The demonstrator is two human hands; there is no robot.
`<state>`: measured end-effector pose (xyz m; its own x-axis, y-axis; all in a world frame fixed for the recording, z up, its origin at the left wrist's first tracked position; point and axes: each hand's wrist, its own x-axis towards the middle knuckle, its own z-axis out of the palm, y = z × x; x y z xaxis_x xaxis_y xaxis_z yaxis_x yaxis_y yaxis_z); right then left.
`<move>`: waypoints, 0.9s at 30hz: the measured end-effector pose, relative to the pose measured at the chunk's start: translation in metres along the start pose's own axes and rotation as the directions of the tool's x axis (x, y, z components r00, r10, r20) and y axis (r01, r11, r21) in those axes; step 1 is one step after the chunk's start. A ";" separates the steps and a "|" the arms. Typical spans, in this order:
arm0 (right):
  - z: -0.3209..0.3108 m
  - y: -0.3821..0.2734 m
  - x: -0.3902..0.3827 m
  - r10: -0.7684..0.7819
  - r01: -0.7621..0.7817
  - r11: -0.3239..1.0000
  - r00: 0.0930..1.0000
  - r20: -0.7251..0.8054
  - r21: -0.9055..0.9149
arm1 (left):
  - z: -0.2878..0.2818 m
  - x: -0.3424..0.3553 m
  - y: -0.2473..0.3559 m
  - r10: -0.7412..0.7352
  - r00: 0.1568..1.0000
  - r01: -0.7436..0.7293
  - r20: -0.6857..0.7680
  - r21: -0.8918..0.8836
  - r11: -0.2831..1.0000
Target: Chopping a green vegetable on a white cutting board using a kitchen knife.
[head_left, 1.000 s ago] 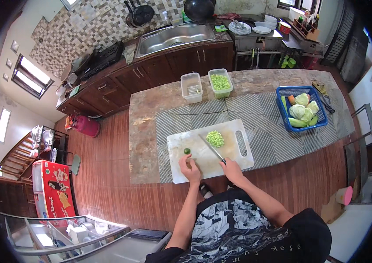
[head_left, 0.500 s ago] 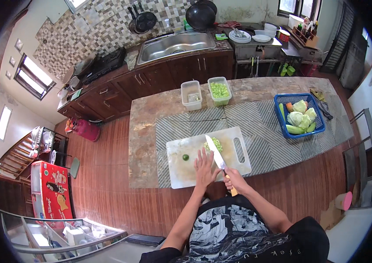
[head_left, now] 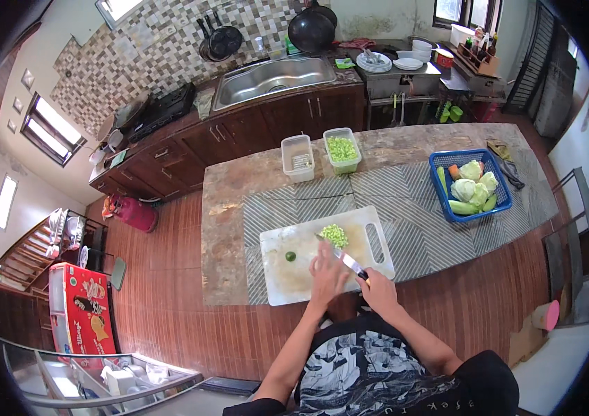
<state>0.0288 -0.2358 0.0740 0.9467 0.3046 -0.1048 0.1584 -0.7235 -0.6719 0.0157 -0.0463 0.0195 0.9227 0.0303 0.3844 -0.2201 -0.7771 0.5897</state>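
Observation:
A white cutting board (head_left: 284, 284) lies on the patterned mat. On it sit a small green round piece (head_left: 290, 256) at the left and a pile of chopped pale green vegetable (head_left: 334, 236). My right hand (head_left: 379, 291) grips the handle of a knife (head_left: 350, 262), whose blade points up and left toward the pile, its tip partly behind my left fingers. My left hand (head_left: 329, 276) is raised over the board beside the blade, fingers apart and blurred by motion; I see nothing held in it.
Behind the board stand an empty-looking clear container (head_left: 298, 174) and one of chopped greens (head_left: 341, 148). A blue basket (head_left: 474, 217) of vegetables is at the right. Beyond the table (head_left: 221, 208) are a sink (head_left: 246, 90), stacked plates (head_left: 372, 64) and a pink gas cylinder (head_left: 135, 215).
My left hand has moved from the board's lower left up and right beside the blade, its fingers spreading. The knife in my right hand has changed angle, showing less blade face than half a second ago.

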 end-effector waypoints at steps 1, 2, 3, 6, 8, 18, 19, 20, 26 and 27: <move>-0.002 -0.002 -0.001 -0.033 0.031 0.998 0.999 -0.033 -0.048 | 0.000 0.001 0.000 -0.001 1.000 0.001 -0.004 0.003 1.000; -0.004 -0.004 -0.001 -0.067 0.061 0.993 0.996 -0.064 -0.098 | 0.001 0.003 0.000 -0.008 0.997 -0.002 0.081 0.119 0.993; -0.005 -0.003 -0.002 -0.069 0.062 0.993 0.996 -0.065 -0.099 | 0.001 0.006 0.000 -0.023 0.986 -0.017 0.167 0.231 0.973; -0.010 0.008 -0.008 -0.125 0.108 0.976 0.989 -0.083 -0.188 | -0.002 0.019 -0.015 -0.109 0.992 0.088 0.065 0.270 0.959; -0.010 0.015 -0.015 -0.176 0.143 0.969 0.972 -0.158 -0.201 | -0.005 0.022 -0.025 -0.126 0.991 0.107 0.040 0.316 0.943; -0.032 0.031 -0.025 -0.064 0.052 0.994 0.990 -0.127 -0.092 | -0.004 0.009 -0.039 -0.169 0.986 0.164 -0.015 0.330 0.930; -0.030 0.035 -0.024 -0.040 0.034 0.998 0.995 -0.091 -0.057 | -0.004 0.008 -0.039 -0.150 0.988 0.154 -0.035 0.307 0.939; -0.027 0.038 -0.022 -0.017 0.016 1.000 0.998 -0.055 -0.022 | -0.006 0.006 -0.039 -0.151 0.988 0.154 -0.034 0.308 0.939; 0.006 0.041 -0.005 0.041 -0.153 0.913 0.957 0.286 0.379 | -0.028 0.003 -0.041 -0.302 0.859 0.398 -0.415 0.168 0.902; 0.017 0.041 -0.001 0.041 -0.152 0.912 0.957 0.286 0.380 | -0.033 0.005 -0.041 -0.302 0.846 0.400 -0.439 0.149 0.904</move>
<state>0.0298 -0.2556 0.0342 0.8327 0.4393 -0.3371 -0.1059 -0.4712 -0.8757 0.0184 0.0067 0.0209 0.7079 0.5367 0.4592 0.2177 -0.7843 0.5809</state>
